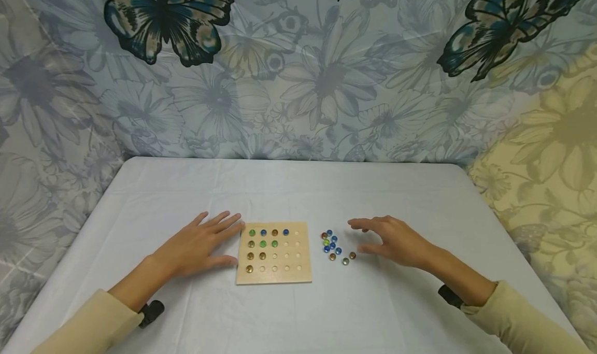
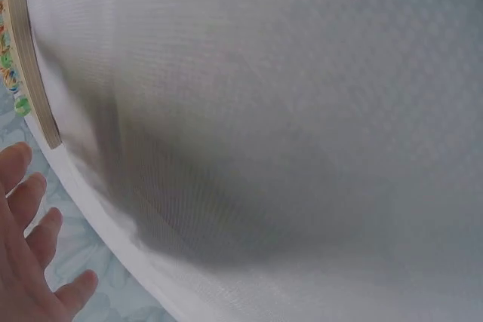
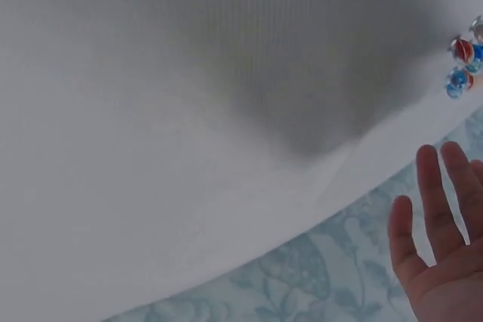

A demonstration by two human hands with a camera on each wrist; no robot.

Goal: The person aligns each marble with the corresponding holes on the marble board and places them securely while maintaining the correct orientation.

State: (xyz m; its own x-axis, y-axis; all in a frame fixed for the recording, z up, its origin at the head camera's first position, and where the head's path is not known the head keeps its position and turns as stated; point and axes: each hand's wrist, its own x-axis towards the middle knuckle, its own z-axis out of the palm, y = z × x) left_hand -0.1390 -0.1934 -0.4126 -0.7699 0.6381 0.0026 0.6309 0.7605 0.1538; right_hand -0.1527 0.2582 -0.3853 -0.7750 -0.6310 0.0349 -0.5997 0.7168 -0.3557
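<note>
A square wooden board (image 1: 275,279) with rows of round hollows lies flat on the table. Green, blue and brownish marbles fill several hollows, mostly toward its upper left. My left hand (image 1: 200,246) is spread palm down at the board's left side. Its index fingertip is at the upper left corner; whether it touches cannot be told. Right of the board lies a loose group of marbles (image 1: 332,245), mostly blue, with brown ones and a yellow-green one. Just right of them hovers my right hand (image 1: 398,241), fingers extended and thumb apart, with nothing visible in it.
A white cloth (image 1: 261,317) covers the table, whose far edge meets a butterfly-and-flower patterned backdrop (image 1: 298,110). Similar fabric hangs at both sides. Two marbles, a greyish one (image 1: 345,261) and a brown one (image 1: 352,255), lie a little apart from the group.
</note>
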